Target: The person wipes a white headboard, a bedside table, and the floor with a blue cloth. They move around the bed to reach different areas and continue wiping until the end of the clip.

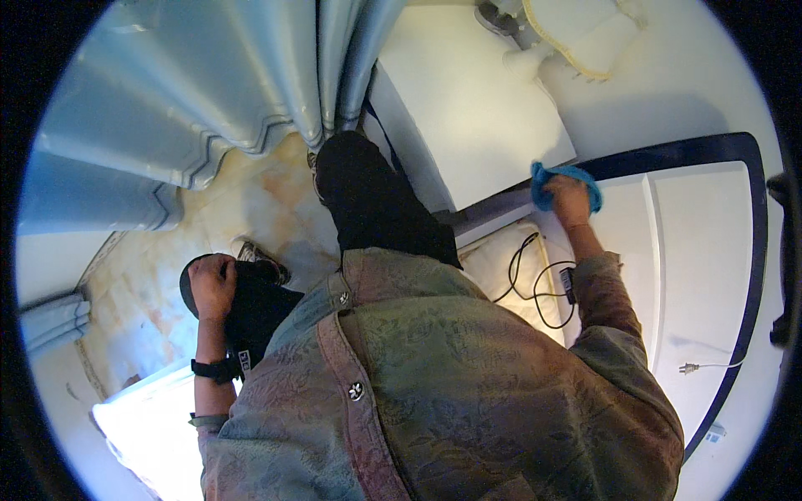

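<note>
My right hand (pixel 569 197) grips a blue cloth (pixel 591 181). It presses the cloth to the corner where the black trim (pixel 651 152) of a white headboard (pixel 698 238) meets a white bedside cabinet (pixel 476 106). My left hand (pixel 213 285) rests on my bent left knee, clad in black trousers (pixel 257 313). Its fingers curl down over the knee, their tips hidden, and no object shows in it. A black band (pixel 216 371) circles the left wrist.
A lamp with a cream, fringed shade (pixel 583 31) stands on the cabinet beside a grey object (pixel 498 19). Blue curtains (pixel 207 81) hang to the tiled floor (pixel 269 194). Black cable (pixel 537 300) lies over a pale mattress (pixel 489 257). A white plug (pixel 689 369) dangles before the headboard.
</note>
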